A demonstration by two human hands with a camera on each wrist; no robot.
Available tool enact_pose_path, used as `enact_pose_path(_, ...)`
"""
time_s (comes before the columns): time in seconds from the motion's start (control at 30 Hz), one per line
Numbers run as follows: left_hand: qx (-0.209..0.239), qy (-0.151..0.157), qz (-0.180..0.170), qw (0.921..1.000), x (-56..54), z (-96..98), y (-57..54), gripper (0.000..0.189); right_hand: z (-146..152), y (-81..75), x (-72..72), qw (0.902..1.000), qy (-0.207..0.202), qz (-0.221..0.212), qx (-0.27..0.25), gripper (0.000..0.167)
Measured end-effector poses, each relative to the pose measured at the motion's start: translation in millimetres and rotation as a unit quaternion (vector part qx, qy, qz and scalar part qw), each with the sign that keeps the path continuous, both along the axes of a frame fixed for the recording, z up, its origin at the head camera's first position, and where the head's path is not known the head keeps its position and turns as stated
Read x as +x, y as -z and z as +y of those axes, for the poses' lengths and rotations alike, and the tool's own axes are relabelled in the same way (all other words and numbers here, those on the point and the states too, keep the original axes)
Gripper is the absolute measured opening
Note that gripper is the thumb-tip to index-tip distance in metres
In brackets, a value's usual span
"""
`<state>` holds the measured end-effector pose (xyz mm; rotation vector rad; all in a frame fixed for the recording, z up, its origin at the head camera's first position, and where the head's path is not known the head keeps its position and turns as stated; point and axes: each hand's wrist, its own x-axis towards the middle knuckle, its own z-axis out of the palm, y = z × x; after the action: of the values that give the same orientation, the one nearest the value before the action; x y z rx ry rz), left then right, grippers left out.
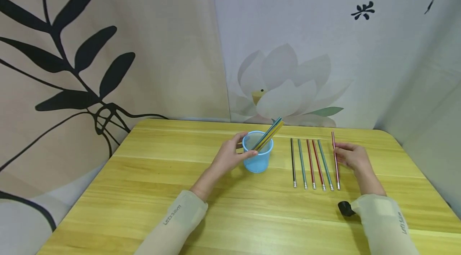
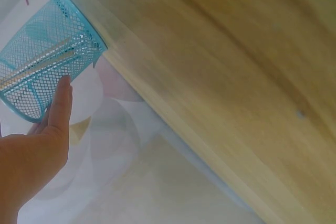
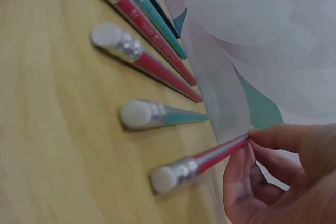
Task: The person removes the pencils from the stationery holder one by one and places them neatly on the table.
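My left hand point(image 1: 230, 151) grips a light-blue mesh pencil cup point(image 1: 257, 163), thumb in front and fingers on its far left side. Several pencils point(image 1: 271, 133), yellow and teal, lean to the right inside the cup. Through the mesh in the left wrist view, yellow pencils point(image 2: 50, 61) show. My right hand point(image 1: 352, 158) pinches a red pencil point(image 1: 336, 163) between thumb and fingertips, its white eraser end toward me. In the right wrist view this red pencil point(image 3: 215, 156) lies close over the table, beside a teal pencil point(image 3: 178, 116).
Between the cup and my right hand lies a row of pencils: a black one point(image 1: 293, 163), teal ones and red ones point(image 1: 310, 165), erasers toward me. A small black object point(image 1: 346, 208) is by my right cuff. The wooden table point(image 1: 144, 191) meets a printed curtain point(image 1: 173, 47) behind.
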<state>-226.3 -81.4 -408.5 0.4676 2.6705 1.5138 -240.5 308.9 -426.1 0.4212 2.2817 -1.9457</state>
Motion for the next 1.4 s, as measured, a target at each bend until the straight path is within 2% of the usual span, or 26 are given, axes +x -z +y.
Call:
enact_pose_path(0.07, 0.001, 0.000, 0.000, 1.0000, -0.2, 0.1, 0.4, 0.073, -0.5, 3.0, -0.8, 0.9998, 0.003, -0.002, 0.017, 0.017)
enact_pose_path(0.2, 0.003, 0.001, -0.002, 1.0000, -0.5, 0.3, 0.9, 0.073, -1.1, 8.4, -1.8, 0.9986, 0.005, -0.008, 0.052, 0.041)
enact_pose_path(0.37, 0.003, 0.001, -0.001, 1.0000, -0.6, 0.4, 1.3, 0.073, -0.4, 14.0, -2.0, 0.9959, -0.008, -0.007, 0.089, 0.049)
enact_pose_path(0.73, -0.001, 0.001, 0.007, 1.0000, 2.6, -1.7, 0.8, 0.073, -2.5, 20.6, 0.6, 0.9847, -0.038, 0.006, 0.170, 0.041)
enact_pose_path(1.17, 0.002, 0.003, 0.012, 0.9999, 2.4, -2.2, -0.5, 0.073, -6.4, 21.9, 0.1, 0.9677, -0.034, 0.024, 0.249, 0.037)
enact_pose_path(1.27, 0.005, 0.002, 0.012, 0.9999, 2.3, -2.3, -0.7, 0.073, -7.2, 22.0, 0.3, 0.9663, -0.033, 0.022, 0.254, 0.037)
enact_pose_path(1.4, 0.001, 0.003, 0.014, 0.9999, 2.3, -1.7, -1.1, 0.073, -8.1, 21.3, 1.8, 0.9711, -0.028, 0.018, 0.236, 0.041)
